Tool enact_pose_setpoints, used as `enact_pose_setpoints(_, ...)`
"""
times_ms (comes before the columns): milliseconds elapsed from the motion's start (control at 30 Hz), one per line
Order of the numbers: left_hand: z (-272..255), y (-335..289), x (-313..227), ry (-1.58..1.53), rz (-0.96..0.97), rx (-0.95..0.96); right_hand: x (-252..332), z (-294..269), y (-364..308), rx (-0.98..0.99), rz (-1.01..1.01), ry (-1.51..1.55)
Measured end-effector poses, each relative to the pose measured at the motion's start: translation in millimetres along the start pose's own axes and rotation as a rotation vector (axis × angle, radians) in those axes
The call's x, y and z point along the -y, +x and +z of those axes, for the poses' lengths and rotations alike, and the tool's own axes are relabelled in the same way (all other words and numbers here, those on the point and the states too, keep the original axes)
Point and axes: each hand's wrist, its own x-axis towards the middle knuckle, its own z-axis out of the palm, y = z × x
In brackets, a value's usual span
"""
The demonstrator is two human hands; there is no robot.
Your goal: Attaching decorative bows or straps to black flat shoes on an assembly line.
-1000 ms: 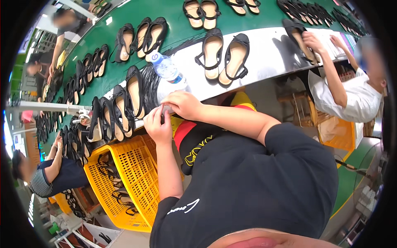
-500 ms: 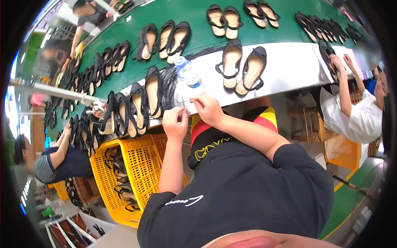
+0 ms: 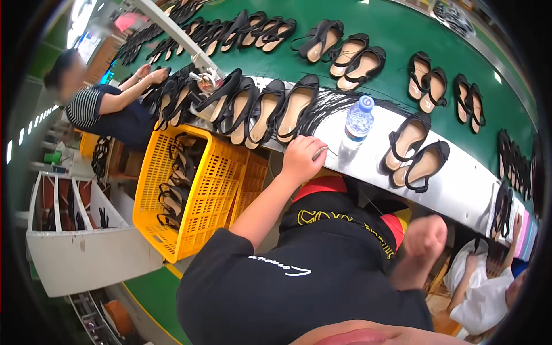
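Observation:
At the near edge of the white work surface (image 3: 379, 145), my left hand (image 3: 303, 160) is closed with a small slim metal piece (image 3: 320, 152) showing between its fingers. What kind of piece it is cannot be made out. My right hand (image 3: 425, 238) is drawn back over my lap to the right, blurred, with its fingers curled in; anything inside it is hidden. Just beyond my left hand stand several black slingback shoes (image 3: 297, 109) with beige insoles. A pair of black bow-topped shoes (image 3: 407, 141) lies on the white surface farther right.
A clear water bottle (image 3: 359, 121) with a blue cap stands beside a heap of black cords (image 3: 339, 103). More black shoes (image 3: 359, 60) line the green belt (image 3: 397, 29). Left of my legs is a yellow crate (image 3: 198, 213) holding shoes. Co-workers sit left (image 3: 103, 109) and right (image 3: 483, 299).
My right hand has pulled away from my left, back and to the right. My left hand stays near the table edge. The view has turned, bringing the crate and white bin more into sight.

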Motion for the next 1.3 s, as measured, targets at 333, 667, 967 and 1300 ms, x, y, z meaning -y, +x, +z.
enact_pose_setpoints(333, 14.8, 32.7, -89.0, -0.409, 0.236, -0.159, 122.2, -139.8, -367.0, -0.983, 1.095, -1.505)
enact_pose_setpoints(667, 128.8, 143.4, -190.9, -0.209, -0.041, 0.427, 71.7, -105.3, -184.5, -0.924, 0.465, -1.068)
enact_pose_setpoints(967, 166.0, 161.4, -193.2, -0.034, -0.059, 0.721, 62.5, -143.8, 41.7, -0.637, 0.141, -1.379)
enact_pose_setpoints(1300, 171.3, 167.2, -191.3, 0.204, 0.112, 0.759, -4.1, -180.8, 69.1, -0.553, 0.337, -1.784)
